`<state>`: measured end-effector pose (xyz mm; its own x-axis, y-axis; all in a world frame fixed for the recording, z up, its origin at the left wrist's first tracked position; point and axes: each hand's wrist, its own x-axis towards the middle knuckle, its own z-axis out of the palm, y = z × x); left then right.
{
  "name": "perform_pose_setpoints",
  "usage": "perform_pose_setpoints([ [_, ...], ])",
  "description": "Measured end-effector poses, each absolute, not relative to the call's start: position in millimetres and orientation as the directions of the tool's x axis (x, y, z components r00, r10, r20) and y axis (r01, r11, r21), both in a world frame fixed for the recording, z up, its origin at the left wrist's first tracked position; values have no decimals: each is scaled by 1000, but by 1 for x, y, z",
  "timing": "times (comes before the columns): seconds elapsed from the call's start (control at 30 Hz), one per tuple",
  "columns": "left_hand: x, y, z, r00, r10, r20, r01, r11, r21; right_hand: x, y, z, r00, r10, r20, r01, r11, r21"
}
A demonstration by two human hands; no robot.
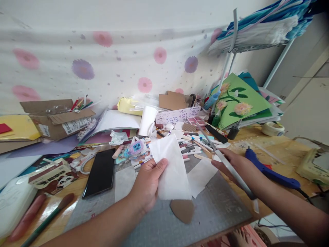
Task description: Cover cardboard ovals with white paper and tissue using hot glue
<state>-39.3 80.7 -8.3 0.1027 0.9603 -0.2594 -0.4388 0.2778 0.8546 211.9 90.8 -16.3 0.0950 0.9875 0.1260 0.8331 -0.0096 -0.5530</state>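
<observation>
My left hand [147,185] is closed on a white paper sheet [171,168], holding it upright above a grey cutting mat [210,209]. Behind its lower edge a brown cardboard piece [183,210] shows. My right hand [232,164] grips a long metal ruler [226,163] that slants from the pen pile toward the mat's right edge. A second white paper scrap [202,175] lies on the mat between my hands.
A black phone [100,173] lies left of the mat. Several pens and markers [190,144] crowd the middle. A blue glue gun [269,173] and tape roll [272,128] sit at right, a green flower card [240,99] behind, cardboard boxes [60,118] at left.
</observation>
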Motion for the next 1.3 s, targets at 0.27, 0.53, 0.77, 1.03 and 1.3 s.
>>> perform_pose_setpoints([
  [0.27,-38,79,-8,107,952,-286,-423,304,854,214,107,-39,-47,996,72,977,61,-206],
  [0.53,-37,72,-11,234,922,-310,-393,381,837,200,91,-17,-193,954,232,967,224,-117],
  [0.77,-35,65,-9,305,874,-378,-379,475,794,158,67,-7,-468,632,618,456,772,-444],
  [1.03,-33,64,-12,363,881,-303,-429,447,785,152,75,-11,-309,767,563,292,640,-711],
  [1.3,-37,70,-9,265,948,-175,-508,292,811,148,73,-7,-204,961,186,-9,188,-982],
])
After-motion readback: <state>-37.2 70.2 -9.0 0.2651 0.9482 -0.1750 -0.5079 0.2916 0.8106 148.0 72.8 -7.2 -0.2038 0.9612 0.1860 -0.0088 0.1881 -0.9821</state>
